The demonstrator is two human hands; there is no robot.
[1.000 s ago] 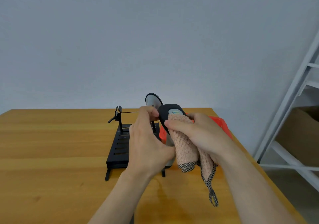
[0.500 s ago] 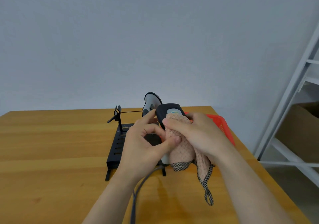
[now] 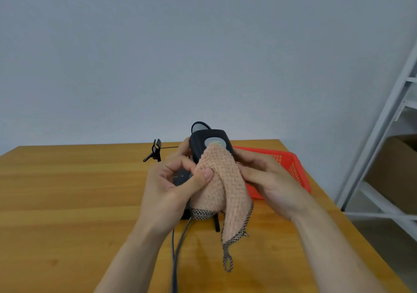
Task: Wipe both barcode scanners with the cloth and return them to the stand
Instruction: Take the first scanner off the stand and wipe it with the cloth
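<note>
Holding a black handheld barcode scanner (image 3: 204, 140) above the middle of the wooden table (image 3: 67, 191), the left hand (image 3: 167, 186) curls around the scanner's left side, its thumb pressed onto a pink knitted cloth with a checked border (image 3: 222, 186). The right hand (image 3: 268, 179) grips the cloth and the scanner from the right, fingers closed against the fabric. Cloth covers most of the scanner's near face, leaving the black head and a grey oval patch showing at the far end; the loose corner hangs down toward the table. A grey cable (image 3: 178, 247) trails from under the hands toward the near edge. Behind the hands, a second scanner with a grey head (image 3: 198, 125) peeks out, sitting on the black slotted stand (image 3: 180, 177), mostly hidden. A red plastic basket (image 3: 291, 168) lies just to the right, near the table's right edge.
</note>
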